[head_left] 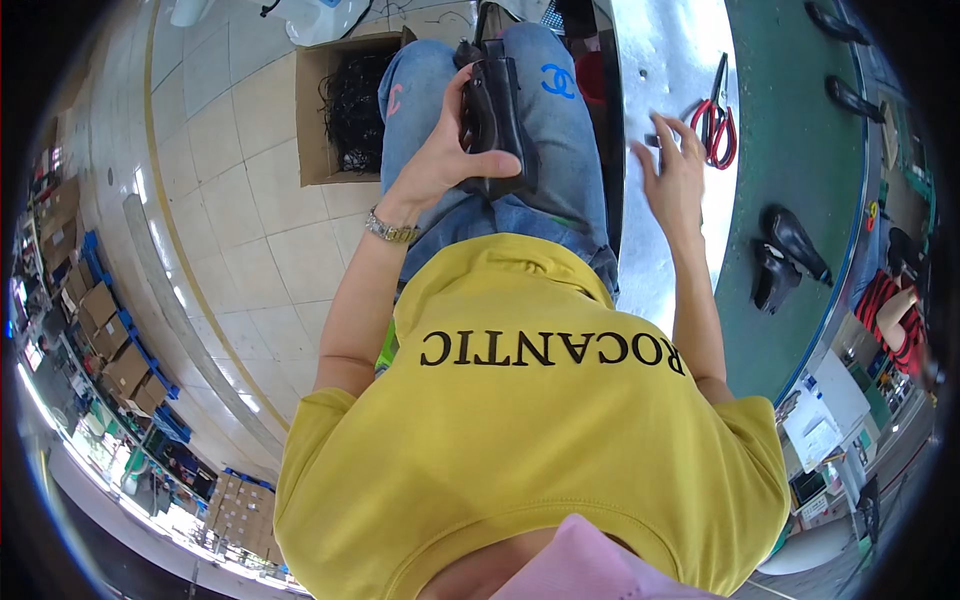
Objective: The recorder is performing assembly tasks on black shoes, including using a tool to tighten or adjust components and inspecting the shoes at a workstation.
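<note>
A black leather shoe rests over my lap. My left hand, with a metal watch at the wrist, is closed round its side, the thumb lying across the near end. My right hand is over the shiny metal tabletop, its fingers apart. Close to the thumb and forefinger is a small dark piece, too small to name; I see no grip on it. Just beyond the fingers on the right lie scissors with red handles.
An open cardboard box full of black strands stands on the tiled floor left of my legs. A green belt runs right of the metal top, with a pair of black shoes and single shoes farther along. Another person's striped sleeve shows far right.
</note>
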Demonstrator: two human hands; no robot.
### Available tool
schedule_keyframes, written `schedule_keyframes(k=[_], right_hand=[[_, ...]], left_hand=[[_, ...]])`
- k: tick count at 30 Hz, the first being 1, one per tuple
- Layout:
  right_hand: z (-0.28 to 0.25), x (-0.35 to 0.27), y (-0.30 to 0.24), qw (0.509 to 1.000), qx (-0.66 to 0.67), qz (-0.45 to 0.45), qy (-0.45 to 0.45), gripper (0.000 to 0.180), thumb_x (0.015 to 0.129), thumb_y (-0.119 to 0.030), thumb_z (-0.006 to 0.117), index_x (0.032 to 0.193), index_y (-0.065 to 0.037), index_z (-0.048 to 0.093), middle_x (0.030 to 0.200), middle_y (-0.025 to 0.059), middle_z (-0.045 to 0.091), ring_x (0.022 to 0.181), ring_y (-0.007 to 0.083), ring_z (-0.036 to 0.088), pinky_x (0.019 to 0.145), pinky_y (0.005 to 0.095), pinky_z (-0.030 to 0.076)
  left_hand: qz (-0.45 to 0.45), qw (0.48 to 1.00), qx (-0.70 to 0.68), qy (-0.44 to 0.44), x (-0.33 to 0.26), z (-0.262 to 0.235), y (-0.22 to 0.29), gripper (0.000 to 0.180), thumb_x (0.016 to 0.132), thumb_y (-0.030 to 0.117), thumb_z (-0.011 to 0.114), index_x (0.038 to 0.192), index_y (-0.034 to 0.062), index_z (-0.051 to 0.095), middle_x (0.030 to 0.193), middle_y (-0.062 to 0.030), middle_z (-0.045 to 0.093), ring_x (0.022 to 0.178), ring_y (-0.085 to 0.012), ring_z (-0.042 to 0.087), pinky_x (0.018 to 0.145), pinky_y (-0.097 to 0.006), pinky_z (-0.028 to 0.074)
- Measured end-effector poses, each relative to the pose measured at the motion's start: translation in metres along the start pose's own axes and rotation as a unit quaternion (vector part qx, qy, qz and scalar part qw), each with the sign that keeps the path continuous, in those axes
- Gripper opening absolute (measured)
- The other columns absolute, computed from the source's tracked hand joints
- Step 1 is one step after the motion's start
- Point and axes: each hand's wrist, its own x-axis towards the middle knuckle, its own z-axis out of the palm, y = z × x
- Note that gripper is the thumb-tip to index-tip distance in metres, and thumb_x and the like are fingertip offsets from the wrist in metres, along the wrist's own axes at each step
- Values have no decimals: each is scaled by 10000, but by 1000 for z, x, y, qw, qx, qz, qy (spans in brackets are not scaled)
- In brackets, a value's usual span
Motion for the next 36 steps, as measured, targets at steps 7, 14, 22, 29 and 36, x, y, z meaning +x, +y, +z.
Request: schedule_keyframes(k=[7,14,22,29,36], right_hand=[[40,71,-127,805,585,43,-82,555,809,-353,745,1226,-33,564,1068,109,629,996,184,587,880,310,465],[57,63,-150,785,603,98,-101,368,825,-254,747,1075,-36,588,967,54,661,892,116,604,820,259,472],[53,53,-139,783,604,121,-88,320,856,-242,722,1051,-29,585,983,61,677,842,97,594,782,253,481],[54,45,-122,691,708,121,-81,392,1052,-314,379,1143,-2,599,1073,58,648,983,119,572,926,265,433],[20,44,-92,653,744,28,-139,431,1043,-278,365,1300,28,528,1290,113,558,1219,184,483,1077,337,331]], left_hand=[[-43,991,119,-44,-22,6,31,1207,637,249,910,1531,17,133,1518,-143,288,1405,-229,296,1132,-371,285],[-102,987,116,36,-50,10,31,855,769,266,831,1394,-112,387,1266,-145,581,1172,-189,546,1015,-329,430],[-54,946,311,76,-51,36,19,905,707,392,842,1328,-129,441,1139,-244,615,1047,-313,635,920,-339,477],[96,892,435,68,-56,27,-6,1032,737,298,826,1488,-38,203,1401,-248,438,1309,-319,459,1082,-356,363],[38,962,272,0,-41,21,-35,1076,733,107,792,1528,7,74,1504,-195,341,1384,-257,366,1133,-351,300]])
